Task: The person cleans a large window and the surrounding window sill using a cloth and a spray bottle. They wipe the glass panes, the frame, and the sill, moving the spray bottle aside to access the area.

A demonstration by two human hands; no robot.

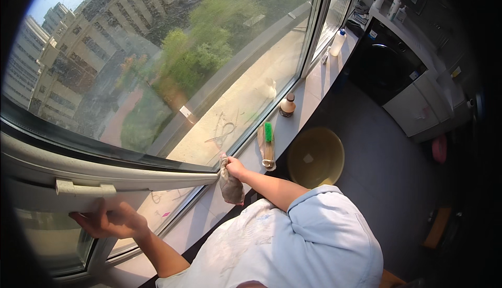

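Observation:
My right hand (235,168) grips a bunched grey cloth (231,186) at the lower corner of the window sash, and the cloth hangs down over the sill. My left hand (113,221) is raised at the white window frame (164,173), just below a pale hinge-like fitting (84,189). Its fingers are spread and blurred; whether they touch the frame cannot be told. Beyond the frame stands the large window pane (176,72), with streaks and specks on the glass. A brush with green bristles (268,132) lies on the sill to the right of the cloth.
A brown-capped bottle (288,105) stands on the windowsill (310,88); farther along is a blue-capped bottle (337,42). A yellowish basin (339,158) sits on the floor below the sill. At the upper right are a black front-loading washer (382,62) and pump bottles (394,7) on a counter.

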